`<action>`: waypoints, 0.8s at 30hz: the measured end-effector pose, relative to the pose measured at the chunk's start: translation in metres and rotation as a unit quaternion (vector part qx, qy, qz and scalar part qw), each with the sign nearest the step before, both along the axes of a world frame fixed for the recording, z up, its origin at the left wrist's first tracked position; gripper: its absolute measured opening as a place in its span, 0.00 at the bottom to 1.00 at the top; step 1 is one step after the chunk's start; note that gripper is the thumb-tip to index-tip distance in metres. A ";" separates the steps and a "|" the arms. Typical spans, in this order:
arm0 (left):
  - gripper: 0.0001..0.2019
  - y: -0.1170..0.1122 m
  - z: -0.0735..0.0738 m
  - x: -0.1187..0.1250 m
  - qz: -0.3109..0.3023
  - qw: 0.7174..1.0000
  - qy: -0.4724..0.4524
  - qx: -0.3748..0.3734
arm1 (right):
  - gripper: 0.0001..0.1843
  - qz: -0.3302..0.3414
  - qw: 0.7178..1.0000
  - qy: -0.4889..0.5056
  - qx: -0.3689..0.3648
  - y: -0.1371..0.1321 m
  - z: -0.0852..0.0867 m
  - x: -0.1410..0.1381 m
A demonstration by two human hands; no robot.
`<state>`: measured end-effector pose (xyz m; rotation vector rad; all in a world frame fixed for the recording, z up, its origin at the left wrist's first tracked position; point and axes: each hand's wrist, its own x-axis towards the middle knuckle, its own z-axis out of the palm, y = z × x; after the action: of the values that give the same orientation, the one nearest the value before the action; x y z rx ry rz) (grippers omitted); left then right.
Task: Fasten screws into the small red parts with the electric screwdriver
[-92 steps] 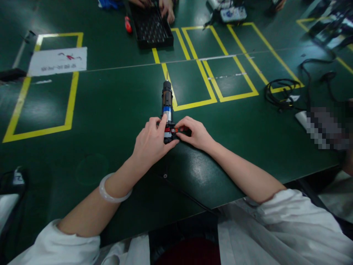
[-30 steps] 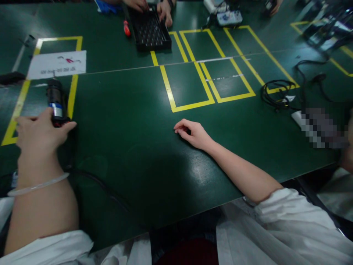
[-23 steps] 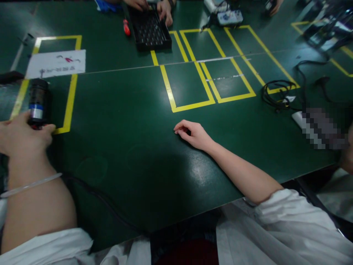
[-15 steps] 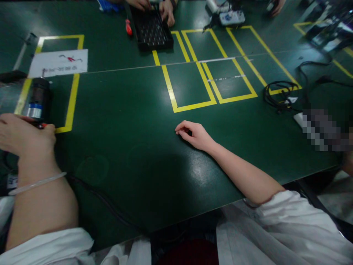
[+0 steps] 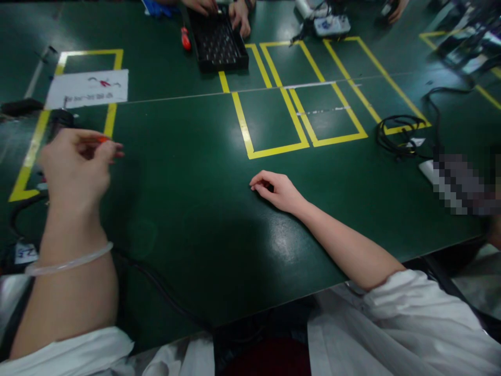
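Note:
My left hand (image 5: 80, 162) is raised over the left side of the table, its fingers pinched around a small orange-red item (image 5: 103, 139). Most of that item is hidden by the fingers, so its kind does not show. Just behind the hand, a dark cylindrical tool (image 5: 62, 117) with a thin metal tip is largely covered. My right hand (image 5: 276, 190) rests on the green table (image 5: 188, 188), fingers curled in and thumb close to them, with nothing seen in it.
A white paper sheet (image 5: 88, 89) lies on the yellow tape outline at left. Across the table, another person's hands (image 5: 239, 18) work at a black tray (image 5: 223, 65), beside a red-handled tool (image 5: 186, 39). A coiled black cable (image 5: 397, 137) and a power strip (image 5: 332, 26) lie right.
My left hand has moved up and to the right, away from the tape's lower edge, with the orange-red item in its fingers. The right hand has stayed in place.

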<state>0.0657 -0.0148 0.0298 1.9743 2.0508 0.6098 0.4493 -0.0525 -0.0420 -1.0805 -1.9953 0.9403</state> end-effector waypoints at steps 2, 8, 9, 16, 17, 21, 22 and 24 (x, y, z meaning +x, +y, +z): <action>0.26 -0.009 0.009 0.049 -0.062 0.992 -0.108 -0.003 | 0.07 0.001 1.000 0.004 -0.004 0.000 0.001 0.000; 0.22 -0.032 0.000 0.147 -0.245 0.910 -0.270 -0.197 | 0.12 0.029 0.997 0.067 -0.005 -0.002 0.001 0.000; 0.23 -0.033 -0.006 0.154 -0.249 0.899 -0.284 -0.220 | 0.14 0.035 0.997 0.075 -0.007 -0.003 0.001 0.000; 0.28 -0.035 -0.034 0.169 -0.270 0.861 -0.346 -0.259 | 0.11 0.066 0.996 0.057 -0.010 -0.002 -0.002 -0.001; 0.28 -0.036 -0.036 0.170 -0.268 0.857 -0.357 -0.257 | 0.09 0.064 0.996 0.053 -0.010 -0.002 -0.002 -0.001; 0.22 -0.038 -0.042 0.172 -0.227 0.843 -0.421 -0.246 | 0.07 0.044 0.997 0.059 -0.009 -0.003 0.000 -0.001; 0.19 -0.038 -0.044 0.172 -0.214 0.837 -0.439 -0.247 | 0.07 0.040 0.997 0.065 -0.008 -0.004 0.000 0.000; 0.16 -0.037 -0.047 0.171 -0.200 0.824 -0.466 -0.255 | 0.08 0.035 0.997 0.073 -0.007 -0.004 -0.001 0.000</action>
<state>0.2371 -0.0514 -0.0172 1.2991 1.0093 0.6491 0.4492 -0.0566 -0.0427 -0.9277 -1.9196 1.0412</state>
